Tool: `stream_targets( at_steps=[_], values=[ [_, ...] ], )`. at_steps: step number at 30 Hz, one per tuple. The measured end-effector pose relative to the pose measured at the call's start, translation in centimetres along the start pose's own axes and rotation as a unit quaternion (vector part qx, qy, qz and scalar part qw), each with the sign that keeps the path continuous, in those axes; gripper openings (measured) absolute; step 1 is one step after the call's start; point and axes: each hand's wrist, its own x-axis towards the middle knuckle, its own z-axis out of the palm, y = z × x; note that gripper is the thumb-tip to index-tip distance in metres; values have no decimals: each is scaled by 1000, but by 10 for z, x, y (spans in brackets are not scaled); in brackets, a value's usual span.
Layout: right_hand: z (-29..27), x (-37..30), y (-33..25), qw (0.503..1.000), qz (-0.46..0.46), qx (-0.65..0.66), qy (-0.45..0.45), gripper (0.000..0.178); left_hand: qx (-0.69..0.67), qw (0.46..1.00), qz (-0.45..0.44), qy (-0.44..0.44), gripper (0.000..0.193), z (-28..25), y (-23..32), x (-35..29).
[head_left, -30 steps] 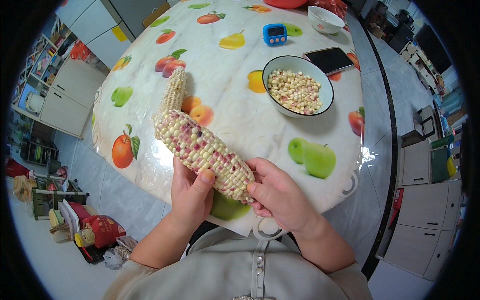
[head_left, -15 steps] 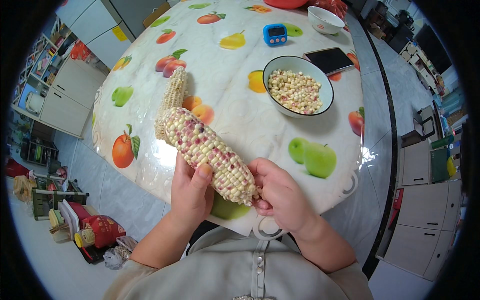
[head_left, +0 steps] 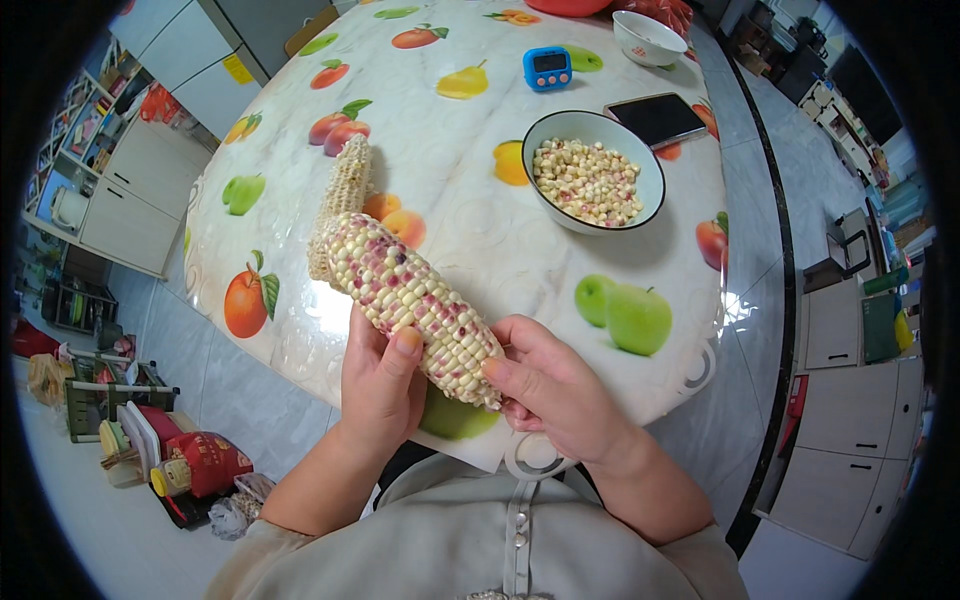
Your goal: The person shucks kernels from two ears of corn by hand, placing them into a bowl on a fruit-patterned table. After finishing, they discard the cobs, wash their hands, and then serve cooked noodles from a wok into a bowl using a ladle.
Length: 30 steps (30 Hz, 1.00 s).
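An ear of corn (head_left: 405, 290) with cream and purple kernels is held slantwise over the table's near edge. My left hand (head_left: 383, 375) is closed round its underside, thumb on the kernels. My right hand (head_left: 550, 385) grips the near end, with the thumb pressed on the kernels there. Behind the ear's far end lies a stripped corn cob (head_left: 345, 195), partly hidden by the ear. To the right, a white bowl with a dark rim (head_left: 650, 205) holds many loose kernels (head_left: 588, 185).
A black phone (head_left: 657, 120) lies just behind the bowl. Farther back are a small blue timer (head_left: 548, 69), a white bowl (head_left: 648, 40) and a red object (head_left: 570, 5) cut by the frame. The fruit-patterned table cover (head_left: 450, 150) has a rounded edge.
My right thumb has moved from beside the ear's near end onto its kernels. The left hand keeps its hold, and the ear is almost where it was.
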Motion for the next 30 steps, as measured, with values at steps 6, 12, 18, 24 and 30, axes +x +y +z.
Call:
stream_targets(
  at_steps=[6, 12, 18, 24, 30],
  values=[
    [-7, 0, 3, 998, 10, 70, 1, 23, -17, 1000, -15, -4, 56, -2, 0, 0],
    [-1, -1, -1, 994, 10, 101, 42, 28, -27, 999, -21, 13, 51, -1, 1, 0],
    [2, -9, -12, 983, -33, 111, 145, 23, -95, 994, -31, -36, 54, -10, 4, 1],
    [-8, -9, -84, 907, -381, -103, 148, 27, -196, 979, -38, -40, 61, -13, 5, 2],
    [-33, 18, -93, 477, -392, -727, 301, 30, -207, 975, -75, -4, 60, -21, 5, 2]
  ],
)
